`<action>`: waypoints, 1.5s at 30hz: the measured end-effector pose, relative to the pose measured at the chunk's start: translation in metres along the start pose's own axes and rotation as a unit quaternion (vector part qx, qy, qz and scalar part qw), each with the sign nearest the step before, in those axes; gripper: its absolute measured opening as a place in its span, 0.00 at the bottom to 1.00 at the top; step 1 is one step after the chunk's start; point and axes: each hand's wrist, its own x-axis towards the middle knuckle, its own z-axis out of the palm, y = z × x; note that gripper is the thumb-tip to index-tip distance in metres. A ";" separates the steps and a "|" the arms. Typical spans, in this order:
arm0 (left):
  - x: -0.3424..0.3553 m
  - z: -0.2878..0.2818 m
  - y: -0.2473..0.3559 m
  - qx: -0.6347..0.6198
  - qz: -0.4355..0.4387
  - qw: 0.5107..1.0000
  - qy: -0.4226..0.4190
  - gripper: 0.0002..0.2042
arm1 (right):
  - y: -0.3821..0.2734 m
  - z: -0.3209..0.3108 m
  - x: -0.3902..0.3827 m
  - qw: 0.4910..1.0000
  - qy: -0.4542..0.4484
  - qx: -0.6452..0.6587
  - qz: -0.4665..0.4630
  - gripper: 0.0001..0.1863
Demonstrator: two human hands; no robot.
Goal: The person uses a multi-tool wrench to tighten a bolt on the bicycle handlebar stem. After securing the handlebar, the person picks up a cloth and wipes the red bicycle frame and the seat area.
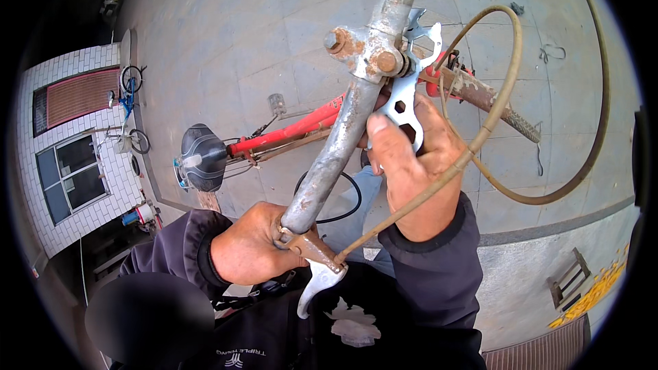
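A rusty bicycle handlebar point(327, 157) runs from the top of the head view down toward my body. My left hand point(250, 247) is closed around its near end, beside a rusty brake lever point(322, 277) with a pale blade. A flat silver multi-hole bicycle spanner point(404, 96) is pinched in my right hand point(428, 161), thumb on its face. Its upper part lies against the nut side of the rusty stem clamp point(370, 51); I cannot tell which opening fits there. Bolt heads show on the clamp. Some of my right fingers are hidden behind the spanner.
A stiff brake cable point(507, 89) loops from the lever across my right forearm. Beneath are the bicycle's red frame point(295, 125), black saddle point(204, 157) and front tyre point(521, 125). A blue bicycle point(128, 103) stands by the tiled wall. A wooden stool point(572, 281) is at lower right.
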 end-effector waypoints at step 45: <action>-0.001 0.001 -0.010 0.016 0.003 1.000 0.012 0.07 | -0.007 0.002 -0.016 0.993 0.040 0.101 0.054 0.22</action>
